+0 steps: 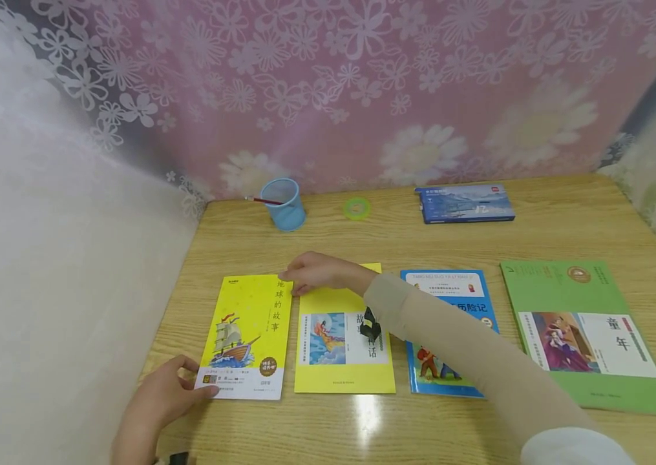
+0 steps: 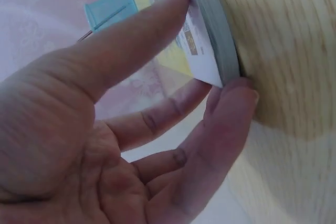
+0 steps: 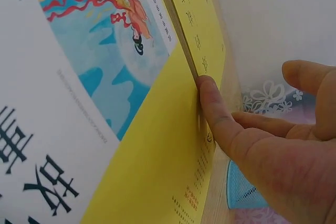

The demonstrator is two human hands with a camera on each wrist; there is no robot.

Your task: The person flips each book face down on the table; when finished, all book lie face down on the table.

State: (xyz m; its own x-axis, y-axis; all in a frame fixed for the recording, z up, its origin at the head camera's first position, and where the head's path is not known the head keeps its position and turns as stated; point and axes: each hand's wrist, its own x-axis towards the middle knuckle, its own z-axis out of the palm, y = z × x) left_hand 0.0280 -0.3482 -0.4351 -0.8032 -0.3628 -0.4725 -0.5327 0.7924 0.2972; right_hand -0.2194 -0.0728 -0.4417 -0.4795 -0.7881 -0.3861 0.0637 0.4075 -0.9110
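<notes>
Left hand point(image 1: 159, 394): grip pinching the lower left corner of the ship book point(image 1: 246, 323), thumb on cover. Right hand point(image 1: 318, 270): grip released — one digit touching that book's right edge. Position: left side of the tabletop point(image 1: 351, 242), beside a second yellow book point(image 1: 342, 381).

Left hand point(image 1: 159, 397) low, by the left edge of the surface point(image 1: 450, 245). My thumb point(image 2: 142, 40) and fingers point(image 2: 220, 129) bend toward each other in a pinch, palm facing the wrist camera. My right forearm point(image 1: 461, 342), sleeved in beige, slants in from the near right. Right hand point(image 1: 322, 271) farther out, left of the surface's middle: one digit straight, tip touching, others spread clear.
</notes>
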